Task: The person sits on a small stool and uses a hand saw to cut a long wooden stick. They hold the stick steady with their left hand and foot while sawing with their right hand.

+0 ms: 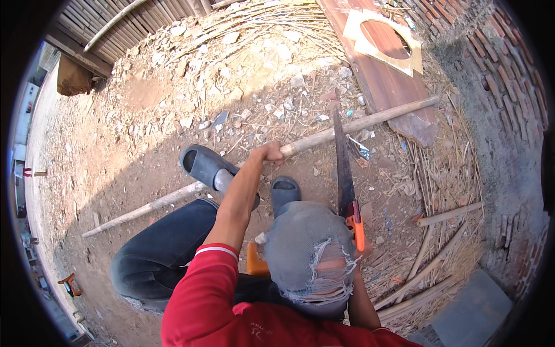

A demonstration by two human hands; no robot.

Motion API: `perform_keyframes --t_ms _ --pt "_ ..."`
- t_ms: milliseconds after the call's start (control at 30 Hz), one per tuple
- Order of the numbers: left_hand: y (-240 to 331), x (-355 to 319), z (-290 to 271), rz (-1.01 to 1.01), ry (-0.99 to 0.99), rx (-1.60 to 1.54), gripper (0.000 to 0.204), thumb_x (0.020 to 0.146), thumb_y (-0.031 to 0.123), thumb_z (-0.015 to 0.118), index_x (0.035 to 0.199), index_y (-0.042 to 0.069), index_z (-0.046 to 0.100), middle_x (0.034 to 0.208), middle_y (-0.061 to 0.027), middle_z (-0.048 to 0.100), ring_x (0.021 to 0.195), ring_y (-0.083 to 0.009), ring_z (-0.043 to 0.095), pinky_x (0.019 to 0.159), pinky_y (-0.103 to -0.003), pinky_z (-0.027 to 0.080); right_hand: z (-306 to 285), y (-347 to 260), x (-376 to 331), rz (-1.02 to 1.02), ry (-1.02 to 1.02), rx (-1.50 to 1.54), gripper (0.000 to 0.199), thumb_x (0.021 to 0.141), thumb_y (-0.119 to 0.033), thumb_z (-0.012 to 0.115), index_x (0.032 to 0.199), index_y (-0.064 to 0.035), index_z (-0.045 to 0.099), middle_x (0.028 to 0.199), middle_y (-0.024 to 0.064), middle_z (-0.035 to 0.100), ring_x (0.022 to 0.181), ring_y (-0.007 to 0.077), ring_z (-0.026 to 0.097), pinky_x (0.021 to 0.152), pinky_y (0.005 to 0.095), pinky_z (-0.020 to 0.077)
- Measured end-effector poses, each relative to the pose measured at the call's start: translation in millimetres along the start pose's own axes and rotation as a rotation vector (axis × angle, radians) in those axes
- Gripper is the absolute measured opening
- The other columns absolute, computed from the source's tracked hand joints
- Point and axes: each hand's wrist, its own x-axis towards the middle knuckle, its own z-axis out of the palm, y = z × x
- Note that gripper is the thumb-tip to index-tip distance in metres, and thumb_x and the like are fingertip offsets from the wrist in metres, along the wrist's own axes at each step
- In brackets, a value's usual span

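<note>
The pole [312, 141] is clasped by the left grip [271, 152] but could be rolled by the saw [345, 176], held rightward by the right grip [365, 253].

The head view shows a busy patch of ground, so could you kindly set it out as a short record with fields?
Left hand: closed around a wooden pole
Right hand: at the handle of a saw, mostly hidden by the knee; grip not clear
Saw: dark blade, orange and red handle; blade crosses the pole in the picture, contact unclear
Pole's right end: over a brown board
On the board: pale panel with an oval hole
Footwear: grey slides
Right side: brick wall
Ground: dirt, partly sunlit
</note>
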Motion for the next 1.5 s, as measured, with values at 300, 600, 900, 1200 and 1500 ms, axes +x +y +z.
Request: perform_keyframes --t_ms 300,600,900,1200,1500 --pt "-7 -12 -5 0.086 0.28 0.327 0.036 0.068 0.025 0.076 0.098 0.005 0.078 0.087 -0.0183 0.076 0.084 -0.0311 0.075 0.077 -0.044 0.06 26 -7 21 0.026 -0.151 -0.078 0.016 0.086 -0.007 0.068 0.097 0.0042 0.071 0.074 0.005 0.065 0.064 0.0117 0.061 0.06 0.0283 0.0473" --pt "17 -41 20 -0.132 0.534 0.469 0.04 0.083 0.034 0.066 0.11 0.007 0.077 0.101 -0.0223 0.076 0.096 -0.0374 0.075 0.086 -0.046 0.061 22 -32 43 -0.029 -0.311 -0.312 0.024 0.091 -0.02 0.081 0.09 0.0006 0.069 0.067 0.0088 0.062 0.06 0.0127 0.052 0.057 0.0324 0.0437" --pt "5 -29 17 -0.108 0.528 0.428 0.03 0.089 0.024 0.058 0.106 0.006 0.075 0.103 -0.0223 0.076 0.097 -0.036 0.075 0.086 -0.044 0.061 19 -69 46 -0.006 -0.306 -0.333 0.016 0.088 -0.014 0.073 0.088 0.001 0.069 0.065 0.0051 0.057 0.062 0.0105 0.05 0.056 0.031 0.0406" --pt "-9 -28 26 -0.077 0.574 0.454 0.029 0.092 0.021 0.052 0.101 0.006 0.075 0.103 -0.0221 0.076 0.097 -0.0365 0.075 0.086 -0.044 0.06 13 -93 26 -0.036 -0.443 -0.466 0.025 0.087 -0.02 0.073 0.101 0.0006 0.071 0.07 0.0059 0.06 0.064 0.0114 0.054 0.058 0.0301 0.0424" --pt "-24 -12 28 -0.121 0.623 0.479 0.03 0.094 0.024 0.051 0.098 0.008 0.076 0.104 -0.0189 0.077 0.095 -0.035 0.076 0.084 -0.044 0.06 150 -53 139 -0.306 -0.356 -0.438 0.014 0.088 -0.011 0.069 0.085 0.0027 0.066 0.063 0.0142 0.058 0.056 0.021 0.057 0.056 0.0375 0.0446"
